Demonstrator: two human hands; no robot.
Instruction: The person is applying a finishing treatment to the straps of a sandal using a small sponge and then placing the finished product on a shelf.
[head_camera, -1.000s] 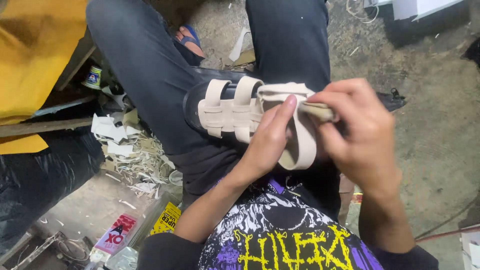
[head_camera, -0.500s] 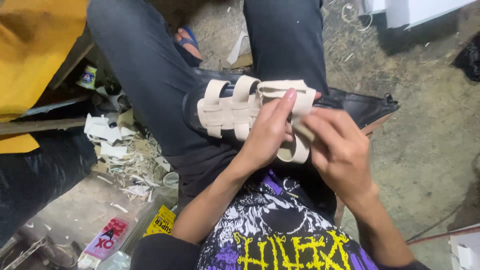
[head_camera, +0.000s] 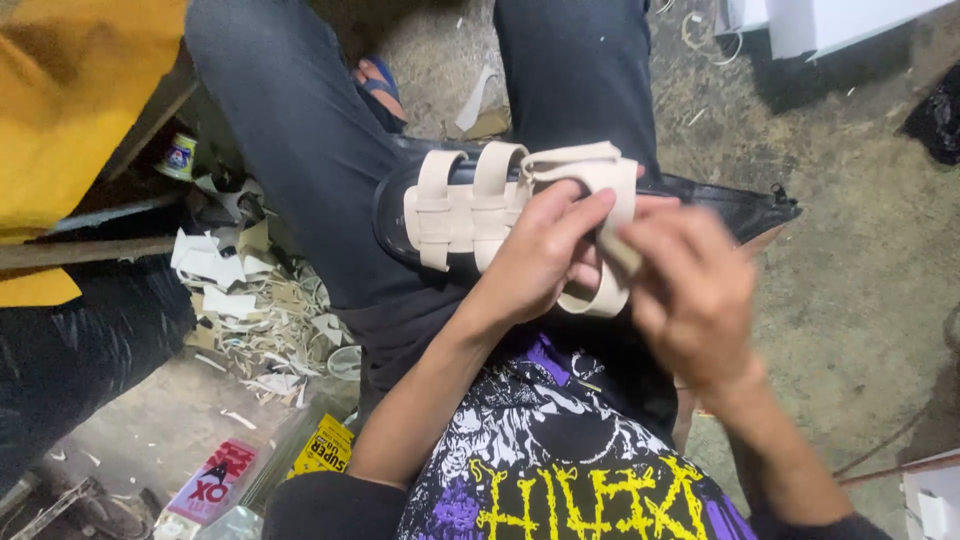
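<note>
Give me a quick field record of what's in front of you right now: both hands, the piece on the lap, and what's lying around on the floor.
left hand: fingers pressed on the cream strap upper, gripping it
right hand: blurred, pinching a strap end beside the left hand
work piece: cream strap upper mounted on a black shoe form, lying across the lap
left of legs: pile of pale scraps on the floor
lower left: yellow packet and red packet
upper left: small tin
</note>
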